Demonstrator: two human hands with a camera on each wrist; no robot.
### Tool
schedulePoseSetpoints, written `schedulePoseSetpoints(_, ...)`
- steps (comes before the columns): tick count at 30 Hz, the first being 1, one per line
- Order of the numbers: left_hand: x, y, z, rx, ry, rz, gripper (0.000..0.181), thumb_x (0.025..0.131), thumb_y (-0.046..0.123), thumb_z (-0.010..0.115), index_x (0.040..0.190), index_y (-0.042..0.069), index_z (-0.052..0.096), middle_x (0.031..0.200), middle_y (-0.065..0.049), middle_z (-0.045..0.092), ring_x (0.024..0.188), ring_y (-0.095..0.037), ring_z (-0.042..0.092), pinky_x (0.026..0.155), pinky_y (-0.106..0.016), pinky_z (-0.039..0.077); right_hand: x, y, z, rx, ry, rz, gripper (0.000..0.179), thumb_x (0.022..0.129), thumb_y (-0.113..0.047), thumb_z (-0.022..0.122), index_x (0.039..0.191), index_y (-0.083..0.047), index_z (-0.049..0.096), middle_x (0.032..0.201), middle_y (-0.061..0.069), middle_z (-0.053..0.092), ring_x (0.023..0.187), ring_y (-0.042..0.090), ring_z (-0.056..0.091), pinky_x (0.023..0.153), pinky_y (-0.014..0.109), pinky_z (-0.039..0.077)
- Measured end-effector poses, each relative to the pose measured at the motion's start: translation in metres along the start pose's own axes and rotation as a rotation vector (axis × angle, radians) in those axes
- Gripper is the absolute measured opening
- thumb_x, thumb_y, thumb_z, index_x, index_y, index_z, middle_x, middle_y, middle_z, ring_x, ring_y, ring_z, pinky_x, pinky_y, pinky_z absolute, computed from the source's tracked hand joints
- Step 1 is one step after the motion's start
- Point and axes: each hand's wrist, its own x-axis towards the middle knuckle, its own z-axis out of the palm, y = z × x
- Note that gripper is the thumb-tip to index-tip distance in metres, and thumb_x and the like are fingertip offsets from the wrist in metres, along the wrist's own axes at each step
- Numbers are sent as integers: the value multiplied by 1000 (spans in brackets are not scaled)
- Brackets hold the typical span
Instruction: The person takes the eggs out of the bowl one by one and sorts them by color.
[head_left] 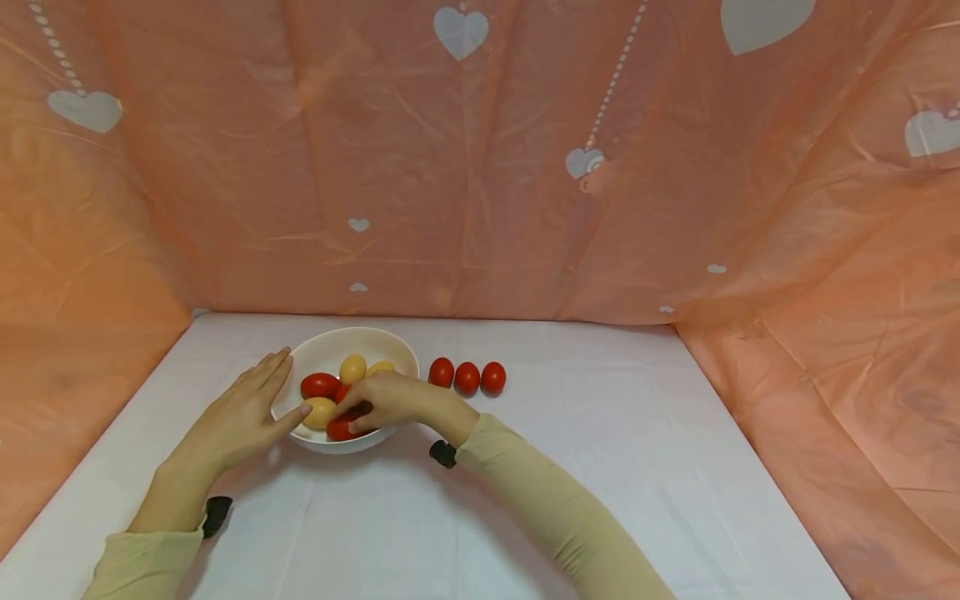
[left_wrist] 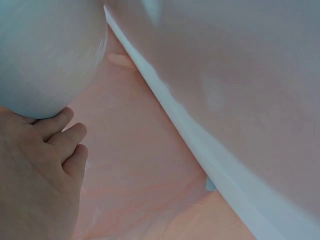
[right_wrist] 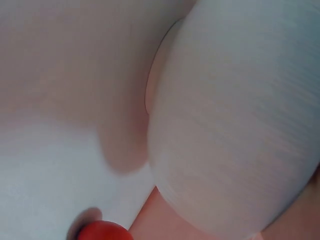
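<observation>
A white bowl [head_left: 375, 340] sits upright on the white surface [head_left: 600, 467], round and shallow; inside lie small egg-shaped tomatoes — red ones [head_left: 319, 385] and yellow ones [head_left: 352, 367]; one red tomato [head_left: 341, 430] lies at the near rim; three more red tomatoes [head_left: 467, 377] stand in a row just right of the bowl.

A round white bowl [head_left: 390, 346] holds glossy red tomatoes [head_left: 319, 385] and yellow-orange ones [head_left: 352, 368]. Right of it, three more red cherry tomatoes [head_left: 467, 377] lie on the white tablecloth [head_left: 600, 433]. The far backdrop is a salmon-orange plastic sheet [head_left: 480, 208] printed with white hearts and dotted strings. Both sleeves [head_left: 555, 500] are pale beige.
</observation>
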Motion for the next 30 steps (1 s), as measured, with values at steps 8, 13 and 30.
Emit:
schedulePoseSetpoints(8, 0, 1, -1, 0, 19, 18, 90, 101, 51, 63, 158, -11, 29, 167, -28, 24, 152, -51, 25, 126, -60, 19, -1, 2, 3, 26, 44, 28, 29, 99, -23, 73, 128, -22, 77, 120, -12, 74, 104, 0, 60, 94, 6, 41)
schedulePoseSetpoints(13, 0, 1, -1, 6, 13, 19, 90, 100, 50, 63, 157, -12, 30, 167, -29, 25, 151, -51, 26, 125, -61, 20, 0, 2, 4, 17, 33, 17, 30, 99, -23, 74, 128, -22, 77, 116, -12, 74, 99, 1, 60, 90, 6, 42)
schedulePoseSetpoints(30, -1, 1, 0, 5, 17, 16, 90, 100, 51, 63, 157, -12, 30, 167, -29, 25, 151, -51, 25, 126, -59, 18, -3, 5, 6, 64, 87, 4, 31, 99, -23, 74, 129, -19, 75, 121, -9, 74, 104, 3, 62, 94, 7, 43)
